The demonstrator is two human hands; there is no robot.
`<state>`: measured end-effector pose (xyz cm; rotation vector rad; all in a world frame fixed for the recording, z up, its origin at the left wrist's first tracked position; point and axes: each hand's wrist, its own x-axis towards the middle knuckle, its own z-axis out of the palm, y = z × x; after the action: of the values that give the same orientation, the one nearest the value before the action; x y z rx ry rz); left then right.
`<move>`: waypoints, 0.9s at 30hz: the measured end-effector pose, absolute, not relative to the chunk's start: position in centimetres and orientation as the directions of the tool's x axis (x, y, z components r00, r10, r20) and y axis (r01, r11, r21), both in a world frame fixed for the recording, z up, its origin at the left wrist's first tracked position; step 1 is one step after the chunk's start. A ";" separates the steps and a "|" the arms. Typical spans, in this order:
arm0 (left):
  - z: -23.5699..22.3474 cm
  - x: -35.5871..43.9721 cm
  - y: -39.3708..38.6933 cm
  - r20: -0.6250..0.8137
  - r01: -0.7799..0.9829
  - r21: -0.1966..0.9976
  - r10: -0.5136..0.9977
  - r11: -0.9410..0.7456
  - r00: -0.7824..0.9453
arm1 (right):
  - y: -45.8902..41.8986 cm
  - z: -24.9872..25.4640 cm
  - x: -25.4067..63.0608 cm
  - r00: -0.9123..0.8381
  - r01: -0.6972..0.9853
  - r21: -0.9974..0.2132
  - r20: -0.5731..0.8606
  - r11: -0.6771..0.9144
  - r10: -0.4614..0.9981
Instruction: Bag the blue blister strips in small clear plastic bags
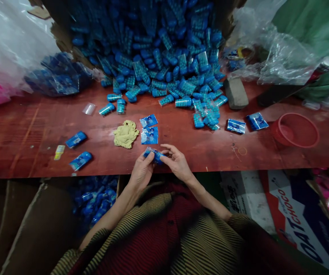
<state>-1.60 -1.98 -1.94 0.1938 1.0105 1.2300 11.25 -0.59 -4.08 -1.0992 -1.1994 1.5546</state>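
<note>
Near the table's front edge, my left hand (143,168) and my right hand (178,162) hold one small blue bottle (156,156) between them, thumbs on top. The bottle appears to have a blue printed wrapper around it; my fingers cover part of it. Just beyond my hands lie flat blue printed wrappers (149,135), with a crumpled yellow cloth (126,134) to their left. Two wrapped bottles (80,160) rest on the table at the left. A big heap of clear bottles with blue caps and blue balls inside (164,72) spreads across the back.
On the right stand a red plastic basket (297,130), a grey block (236,93) and wrapped blue packs (235,126). A bag of blue wrappers (58,74) sits at the back left. Below the table edge are a box of wrapped bottles (95,198) and a printed carton (296,214).
</note>
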 end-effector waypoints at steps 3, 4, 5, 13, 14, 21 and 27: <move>-2.2 -1.6 -2.0 -0.530 -0.652 0.670 0.844 0.356 -0.085 | -1.1 -4.1 11.0 -0.200 -0.027 -0.996 -0.076 -0.083 0.977; -2.2 -1.7 -2.0 -0.521 -0.634 0.693 0.847 0.344 -0.110 | -1.3 -4.1 10.9 -0.177 0.022 -0.999 -0.026 -0.023 0.984; -2.3 -1.7 -2.0 -0.508 -0.614 0.717 0.851 0.330 -0.135 | -1.5 -4.0 10.8 -0.157 0.071 -0.997 0.032 0.043 0.987; -3.2 -2.2 -2.2 -0.458 -0.515 0.804 0.862 0.298 -0.217 | -2.0 -4.5 10.5 -0.180 -0.029 -0.999 0.041 0.037 0.983; -3.4 -2.2 -2.3 -0.463 -0.502 0.811 0.854 0.302 -0.235 | -2.0 -4.6 10.5 -0.191 -0.030 -0.999 0.036 0.030 0.981; -3.1 -2.0 -2.5 -0.479 -0.517 0.788 0.860 0.334 -0.175 | -2.3 -4.1 10.5 -0.155 0.266 -0.910 0.284 0.317 0.946; -1.0 -2.8 -2.7 -0.543 -0.672 0.599 0.838 0.435 0.058 | -2.2 -3.8 11.3 -0.261 0.321 -0.795 0.448 0.515 0.855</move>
<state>-2.81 -2.68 -1.02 0.2058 0.9806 1.1562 11.29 -2.19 -3.76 -0.9788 -1.8196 0.7156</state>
